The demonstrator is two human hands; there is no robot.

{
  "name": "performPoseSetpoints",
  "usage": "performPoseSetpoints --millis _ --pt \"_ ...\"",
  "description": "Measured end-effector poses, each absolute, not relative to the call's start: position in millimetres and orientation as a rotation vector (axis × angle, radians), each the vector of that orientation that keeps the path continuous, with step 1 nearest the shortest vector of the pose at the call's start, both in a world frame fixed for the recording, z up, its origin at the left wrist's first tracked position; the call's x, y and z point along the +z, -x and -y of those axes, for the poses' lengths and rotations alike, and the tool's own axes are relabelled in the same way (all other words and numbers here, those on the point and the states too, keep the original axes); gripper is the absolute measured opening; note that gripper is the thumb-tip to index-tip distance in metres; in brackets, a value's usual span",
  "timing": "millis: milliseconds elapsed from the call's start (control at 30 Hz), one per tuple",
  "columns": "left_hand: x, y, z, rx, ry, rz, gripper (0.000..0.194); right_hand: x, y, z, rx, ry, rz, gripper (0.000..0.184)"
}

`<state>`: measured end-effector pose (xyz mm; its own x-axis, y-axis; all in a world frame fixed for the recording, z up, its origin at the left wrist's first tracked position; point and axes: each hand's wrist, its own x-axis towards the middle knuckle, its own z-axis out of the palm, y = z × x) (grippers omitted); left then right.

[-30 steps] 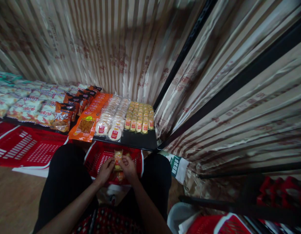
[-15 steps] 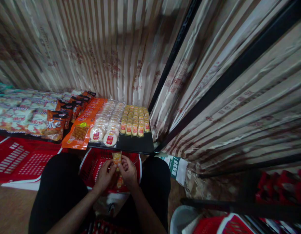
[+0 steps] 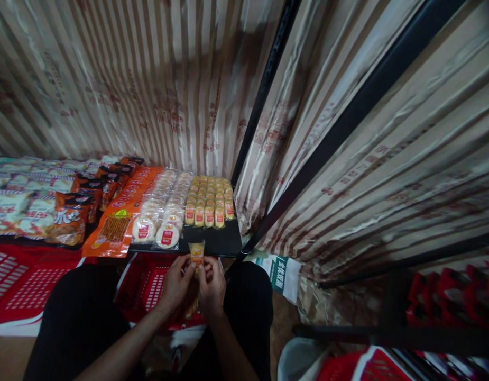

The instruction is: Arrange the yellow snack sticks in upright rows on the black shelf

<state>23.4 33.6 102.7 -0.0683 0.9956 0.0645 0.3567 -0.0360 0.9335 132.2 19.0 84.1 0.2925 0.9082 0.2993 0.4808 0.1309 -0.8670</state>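
Between my two hands a small yellow wrapped snack packet point(image 3: 197, 253) is held upright, just in front of the shelf's edge. My left hand point(image 3: 176, 280) pinches its left side, and my right hand point(image 3: 212, 284) grips the right side with curled fingers. Beneath them is a red plastic basket point(image 3: 139, 283) with some yellow packets, mostly hidden by my hands. On the black shelf point(image 3: 224, 242) straight ahead stand rows of similar yellow packets point(image 3: 204, 203). To their left lie rows of round white crackers point(image 3: 167, 235) in clear wrap.
Orange snack bags point(image 3: 113, 227) and white-and-orange packs point(image 3: 38, 211) fill the shelf's left part. Another red basket point(image 3: 34, 291) is at lower left. A striped curtain point(image 3: 149, 79) and black poles point(image 3: 347, 121) close off the back and right. A grey bucket point(image 3: 294, 354) stands at lower right.
My hands have lifted the yellow packet slightly toward the shelf's edge, and more of it shows above my fingers. The view has shifted, so the shelf appears farther left and lower.
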Motion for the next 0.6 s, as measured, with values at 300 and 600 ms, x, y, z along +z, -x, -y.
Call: performPoseSetpoints --millis 300,600 --pt "113.2 -40.2 -63.4 1.096 -1.628 -1.54 0.031 95.4 -142.0 -24.5 0.352 1.388 1.4 0.024" --pt "128.9 -71.4 -97.6 1.036 -1.696 -1.54 0.029 108.1 -158.0 -43.0 0.352 1.389 1.411 0.031"
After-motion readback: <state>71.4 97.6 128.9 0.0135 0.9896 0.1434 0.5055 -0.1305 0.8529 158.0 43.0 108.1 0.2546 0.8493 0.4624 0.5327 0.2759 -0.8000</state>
